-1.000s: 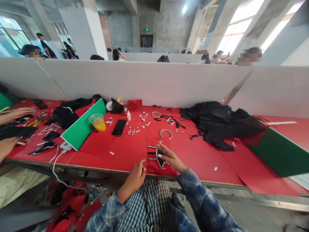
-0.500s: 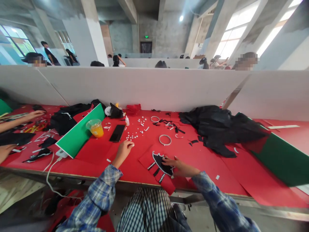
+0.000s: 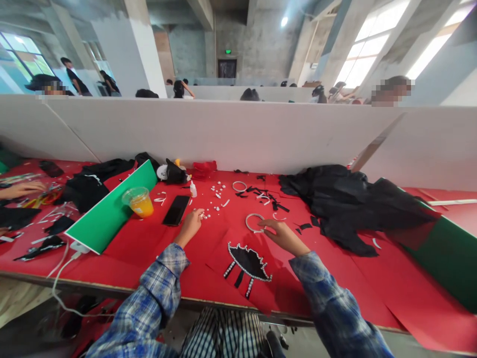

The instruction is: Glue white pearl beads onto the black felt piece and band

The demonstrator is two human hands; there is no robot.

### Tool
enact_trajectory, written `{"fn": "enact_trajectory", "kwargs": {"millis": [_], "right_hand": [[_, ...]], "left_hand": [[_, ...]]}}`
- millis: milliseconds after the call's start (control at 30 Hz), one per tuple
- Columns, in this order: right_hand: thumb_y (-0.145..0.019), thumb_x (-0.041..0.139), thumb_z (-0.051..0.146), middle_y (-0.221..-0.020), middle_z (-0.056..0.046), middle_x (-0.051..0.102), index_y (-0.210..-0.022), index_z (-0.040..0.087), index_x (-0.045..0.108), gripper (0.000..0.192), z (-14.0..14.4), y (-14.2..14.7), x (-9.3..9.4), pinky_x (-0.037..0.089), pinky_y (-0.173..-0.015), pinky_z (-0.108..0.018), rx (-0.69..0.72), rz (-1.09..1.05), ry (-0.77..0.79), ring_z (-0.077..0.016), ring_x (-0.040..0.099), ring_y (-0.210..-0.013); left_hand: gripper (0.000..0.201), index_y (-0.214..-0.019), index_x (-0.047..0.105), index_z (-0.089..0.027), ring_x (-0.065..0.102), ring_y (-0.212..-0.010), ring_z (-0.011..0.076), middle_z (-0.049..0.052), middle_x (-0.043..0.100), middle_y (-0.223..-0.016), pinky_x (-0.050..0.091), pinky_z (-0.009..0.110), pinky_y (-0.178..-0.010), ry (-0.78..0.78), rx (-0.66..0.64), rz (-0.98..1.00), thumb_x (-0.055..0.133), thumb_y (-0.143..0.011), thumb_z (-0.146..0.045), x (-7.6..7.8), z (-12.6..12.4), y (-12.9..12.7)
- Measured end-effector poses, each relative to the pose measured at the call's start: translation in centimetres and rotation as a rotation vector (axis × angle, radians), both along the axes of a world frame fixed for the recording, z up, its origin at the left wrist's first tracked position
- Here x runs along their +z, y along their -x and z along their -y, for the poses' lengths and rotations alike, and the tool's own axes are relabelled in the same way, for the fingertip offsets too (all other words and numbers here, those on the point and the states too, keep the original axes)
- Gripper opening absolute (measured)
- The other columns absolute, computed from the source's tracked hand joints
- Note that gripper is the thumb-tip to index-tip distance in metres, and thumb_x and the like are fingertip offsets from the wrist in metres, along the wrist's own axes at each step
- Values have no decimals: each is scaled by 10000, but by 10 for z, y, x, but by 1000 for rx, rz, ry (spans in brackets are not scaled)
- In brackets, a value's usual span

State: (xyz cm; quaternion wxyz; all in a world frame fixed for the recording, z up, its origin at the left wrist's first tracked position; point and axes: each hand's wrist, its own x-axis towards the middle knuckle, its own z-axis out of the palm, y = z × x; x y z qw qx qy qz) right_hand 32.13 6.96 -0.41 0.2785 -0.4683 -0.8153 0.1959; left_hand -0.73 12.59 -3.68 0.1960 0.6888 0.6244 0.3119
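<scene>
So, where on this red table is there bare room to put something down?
Bare red shows between the phone and the black beaded piece, and right of that piece, below the black cloth pile. It is crowded around the loose white beads, the white ring and the black scraps, where the left hand and the right hand rest.

Whether anything is pinched between the fingertips of the left hand [image 3: 191, 224] among the small white beads [image 3: 208, 215] cannot be told; the beads are too small to be made out singly. The co-worker's hand [image 3: 22, 189] is cut off by the left edge. The green board [image 3: 452, 258] is cropped at the right edge. The faces beyond the white partition [image 3: 231, 132] are blurred.
</scene>
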Motion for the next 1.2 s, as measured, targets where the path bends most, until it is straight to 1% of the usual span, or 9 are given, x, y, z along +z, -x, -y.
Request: {"fn": "enact_trajectory", "kwargs": {"millis": [100,200,400,533,700,767,867,1033,1200], "right_hand": [[-781,443,99,-1226,-129,583,-1092,154,620,362,-12,4,-18,411,-979,-421,3,-20,7,-234,531,-1156],[-727,470,69,-1323,-143,499,-1115,154,614,422,-25,7,-33,375,-1005,-438,37,-71,94,-254,474,-1216],[-691,595,181,-1089,-122,650,-794,169,669,127,-50,3,-48,464,-878,-381,96,-168,171,-270,552,-1112],[-716,552,190,-904,-113,655,-673,165,606,73,-54,6,-55,455,-835,-371,11,-233,115,-239,605,-925],[-749,450,182,-782,-71,619,-761,172,566,116,-50,14,-61,459,-721,-340,-115,-294,54,-193,582,-746],[-779,425,212,-770,-58,625,-794,179,558,138,-50,15,-62,462,-694,-321,-145,-315,48,-183,586,-729],[-800,444,274,-803,-62,649,-839,187,586,171,-52,17,-63,470,-717,-323,-167,-419,78,-188,606,-762],[-756,566,370,-862,-72,680,-895,214,642,222,-53,21,-62,469,-820,-368,-168,-676,208,-222,634,-867],[-741,594,397,-779,-35,647,-1019,222,572,330,-50,30,-59,481,-801,-372,-133,-785,214,-199,648,-777]], "left_hand": [[377,-1052,583,-123,651,-866,162,93,686,-955,501,268,-782,13,-3,64,439,-737,25,-3,-9,2],[350,-1026,586,-101,667,-827,137,96,690,-960,523,233,-734,29,-15,127,436,-738,32,-2,-21,6],[307,-1100,561,-105,659,-878,152,111,682,-1007,498,228,-765,-27,67,115,538,-795,-125,3,-47,9],[160,-875,633,-128,654,-754,182,77,694,-773,472,248,-699,-79,155,23,595,-788,-258,-4,-61,1],[229,-747,617,-138,626,-731,203,95,652,-713,451,276,-689,-148,229,-71,459,-868,-253,-20,-68,-9],[156,-843,625,-142,617,-845,216,118,645,-870,454,292,-758,-192,229,-99,472,-842,-172,-23,-68,-11],[272,-1016,601,-141,594,-967,220,140,582,-1089,457,299,-826,-247,229,-133,469,-791,-61,-27,-67,-10],[419,-1083,580,-138,615,-917,207,109,634,-997,481,303,-825,-265,224,-187,385,-756,37,-32,-62,-4],[551,-1197,531,-118,513,-1101,253,147,539,-1190,416,348,-938,-339,252,-279,383,-706,82,-25,-52,-2]]}}
